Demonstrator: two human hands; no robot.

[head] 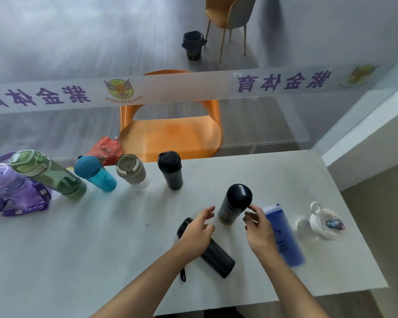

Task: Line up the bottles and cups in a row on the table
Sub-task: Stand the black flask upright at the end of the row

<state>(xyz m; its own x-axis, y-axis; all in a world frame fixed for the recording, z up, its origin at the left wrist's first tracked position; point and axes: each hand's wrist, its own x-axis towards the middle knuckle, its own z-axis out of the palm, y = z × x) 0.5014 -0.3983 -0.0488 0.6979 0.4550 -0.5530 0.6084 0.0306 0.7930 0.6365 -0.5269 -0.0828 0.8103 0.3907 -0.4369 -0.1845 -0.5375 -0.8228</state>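
— Hovering beside the upright dark navy round-capped flask (235, 204), both of them?
— Yes: left hand (197, 232) just to its left, fingers spread and loosely curled, gripping nothing; right hand (259, 228) just to its right, fingers likewise parted, not clearly touching the flask.
— Lying under the left hand?
— Black cylindrical tumbler with a strap (213, 253), flat on the pale grey table (78, 237).
— Behind the right hand?
— Blue translucent bottle (285, 237), blurred, on its side; just beyond, white cup with a handle (323, 222).
— Standing along the far edge?
— In a row, left to right: purple cartoon bottle (16, 191), green clear bottle (48, 173), teal bottle (94, 173), beige-lidded glass cup (132, 172), black travel mug (170, 169).
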